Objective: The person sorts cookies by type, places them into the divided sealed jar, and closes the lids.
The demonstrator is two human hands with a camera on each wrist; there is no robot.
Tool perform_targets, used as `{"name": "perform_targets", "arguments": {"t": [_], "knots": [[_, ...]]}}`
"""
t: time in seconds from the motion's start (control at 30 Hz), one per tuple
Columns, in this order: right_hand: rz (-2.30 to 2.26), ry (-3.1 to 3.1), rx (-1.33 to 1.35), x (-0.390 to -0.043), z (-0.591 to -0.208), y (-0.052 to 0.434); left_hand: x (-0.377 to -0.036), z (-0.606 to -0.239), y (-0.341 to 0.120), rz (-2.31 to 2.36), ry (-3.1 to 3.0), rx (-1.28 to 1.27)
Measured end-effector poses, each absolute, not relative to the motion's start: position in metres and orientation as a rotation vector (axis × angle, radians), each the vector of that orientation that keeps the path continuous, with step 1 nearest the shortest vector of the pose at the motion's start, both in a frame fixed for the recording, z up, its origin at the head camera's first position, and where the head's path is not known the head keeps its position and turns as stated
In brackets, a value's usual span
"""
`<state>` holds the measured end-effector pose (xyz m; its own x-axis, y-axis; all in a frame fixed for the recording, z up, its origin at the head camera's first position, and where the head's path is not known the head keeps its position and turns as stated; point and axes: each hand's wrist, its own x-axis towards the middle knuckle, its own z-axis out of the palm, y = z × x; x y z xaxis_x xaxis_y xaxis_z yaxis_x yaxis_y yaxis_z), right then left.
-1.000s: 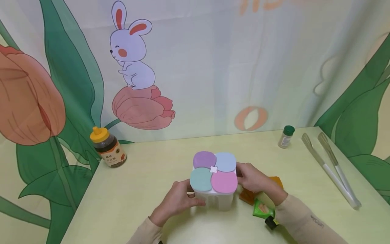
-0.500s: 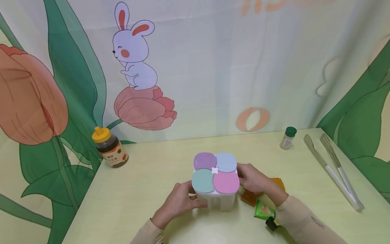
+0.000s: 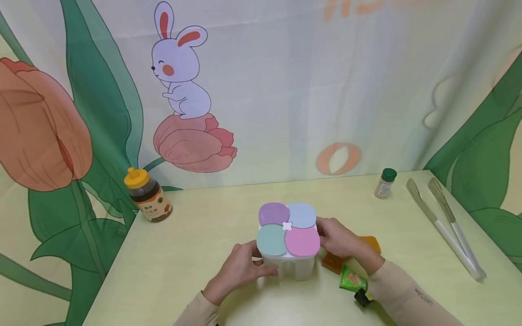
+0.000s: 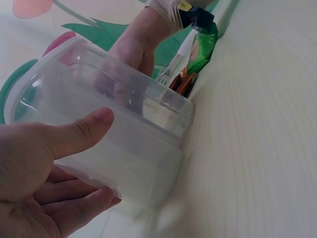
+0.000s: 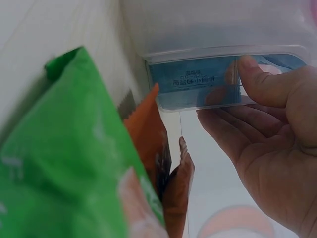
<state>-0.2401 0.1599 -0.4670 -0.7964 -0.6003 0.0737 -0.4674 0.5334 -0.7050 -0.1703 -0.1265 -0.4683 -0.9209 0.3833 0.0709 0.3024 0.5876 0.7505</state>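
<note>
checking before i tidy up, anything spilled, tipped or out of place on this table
Nothing spilled or damaged. The container sits upright between both hands, four lids shut. Only untidy spot: the orange and green packets lie heaped under the right hand.

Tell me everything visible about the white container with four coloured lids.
The container is translucent white plastic and stands upright on the pale yellow table. Its top carries four rounded lids, purple, light blue, teal and pink, around a small white cross-shaped centre piece. All four lids look closed. The left hand holds its left side and the right hand its right side. Orange and green packets lie beside it.
</note>
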Motion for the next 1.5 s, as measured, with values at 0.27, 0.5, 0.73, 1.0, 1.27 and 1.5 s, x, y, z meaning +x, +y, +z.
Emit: {"name": "perform_targets", "arguments": {"t": [0.27,0.5,0.73,1.0,1.27,1.5], "knots": [[-1.114,2.59,-0.9,-0.239,-0.468,0.159,-0.169,-0.47,-0.126,1.29,2.687,0.57],[-1.102,2.585,-0.886,-0.239,-0.468,0.16,-0.165,-0.471,-0.123,1.325,2.696,0.572],[-1.095,2.599,-0.897,-0.24,-0.469,0.162,-0.162,-0.474,-0.12,1.388,2.673,0.537],[-1.034,2.655,-0.866,-0.239,-0.47,0.166,-0.156,-0.472,-0.121,1.408,2.716,0.527],[-1.071,2.591,-0.86,-0.238,-0.468,0.178,-0.15,-0.456,-0.125,1.481,2.899,0.596],[-0.993,2.629,-0.842,-0.235,-0.463,0.187,-0.148,-0.443,-0.124,1.456,3.162,0.9]]}}
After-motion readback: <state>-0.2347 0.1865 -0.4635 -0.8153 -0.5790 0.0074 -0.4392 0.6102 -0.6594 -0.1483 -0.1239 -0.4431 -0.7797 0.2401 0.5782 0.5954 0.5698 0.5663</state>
